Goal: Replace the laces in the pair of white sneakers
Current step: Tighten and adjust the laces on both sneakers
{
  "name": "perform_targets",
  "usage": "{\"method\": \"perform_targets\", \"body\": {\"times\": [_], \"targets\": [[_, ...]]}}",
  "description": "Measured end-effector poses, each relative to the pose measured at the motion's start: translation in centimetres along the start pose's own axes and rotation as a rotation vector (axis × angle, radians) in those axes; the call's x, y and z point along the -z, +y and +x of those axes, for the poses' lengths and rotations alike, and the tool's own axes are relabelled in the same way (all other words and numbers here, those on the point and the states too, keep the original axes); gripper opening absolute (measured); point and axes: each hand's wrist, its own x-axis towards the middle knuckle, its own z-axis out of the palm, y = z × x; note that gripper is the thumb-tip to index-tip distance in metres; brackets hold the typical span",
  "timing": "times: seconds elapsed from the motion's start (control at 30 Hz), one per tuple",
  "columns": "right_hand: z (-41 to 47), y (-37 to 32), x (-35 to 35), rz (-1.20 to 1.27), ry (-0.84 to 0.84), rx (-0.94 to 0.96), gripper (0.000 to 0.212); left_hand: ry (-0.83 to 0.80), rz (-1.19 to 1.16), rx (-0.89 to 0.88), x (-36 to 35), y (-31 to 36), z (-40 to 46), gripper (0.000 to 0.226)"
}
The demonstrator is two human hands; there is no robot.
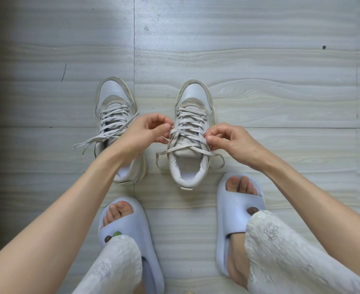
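Two feet in pale blue slides, under lace-patterned trousers, sit nearest the viewer on a pale wood-grain floor, with both bare forearms reaching forward over them. Ahead stand the pair of white sneakers, toes pointing away. The person's left hand and right hand meet over the right sneaker, each with fingers curled and pinching a strand of its lace near the top eyelets; neither hand is loose or empty. Between the two pinches the lace crosses the tongue, and below them, toward the viewer, slack loops trail off both sides of the collar onto the floor. Beyond the grips, toward the toe, the lacing sits snug and criss-crossed. The left sneaker, partly under the left forearm just outside that hand, has its lace untied with ends spilling to the side. The step appears to be undoing the old lace, with the task at an early stage. To do it well, each hand should likely pull its strand gently outward to free the crossing, then work row by row toward the toe, feeding slack rather than yanking, so the aglets pass cleanly through the eyelets and the shoe stays put.
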Motion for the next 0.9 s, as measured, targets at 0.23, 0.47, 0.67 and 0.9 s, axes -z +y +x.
{"method": "perform_targets", "body": {"times": [0.23,0.47,0.67,0.9], "targets": [[0.1,-0.5,0.0,0.188,0.003,-0.005,0.015,-0.029,0.162,0.074,-0.3,-0.9,-0.3,0.013],[0.4,-0.9,0.6,0.068,0.056,-0.016,0.023,0.032,0.033,0.066,-0.3,-0.9,-0.3,0.013],[1.2,-1.5,1.1,0.105,0.126,-0.082,0.017,0.024,0.237,-0.012,-0.1,0.3,0.9,0.014],[2.1,-1.3,0.2,0.063,0.035,-0.232,0.016,-0.079,0.318,0.079,-0.3,0.6,2.4,0.010]]}}
